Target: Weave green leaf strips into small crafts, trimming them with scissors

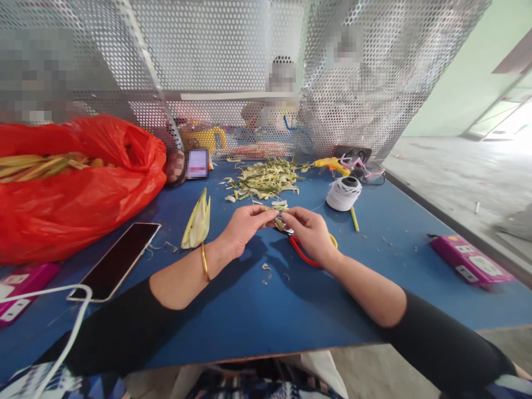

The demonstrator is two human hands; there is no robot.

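Note:
My left hand (248, 226) and my right hand (310, 228) meet over the middle of the table, fingertips almost touching. Both are closed in a pinch on a small pale green husk strip (281, 224), partly hidden by the fingers. Under my right hand lies a pair of scissors (300, 254) with red and yellow handles. Just beyond the fingers is a heap of cut green-and-cream husk scraps (268, 178). A pale folded husk bundle (197, 223) rests left of my left wrist. To the right stands a cone of white thread (344, 194), a thin thread trailing from it.
A red plastic bag (83, 205) of husks fills the left side, near a phone (116, 260). A second phone (197, 164) stands farther back. A yellow glue gun (330, 165) lies by pink glasses (355, 160). Purple power strips (471, 259) flank the blue table (257, 316). Perforated metal panels (216, 50) rise behind.

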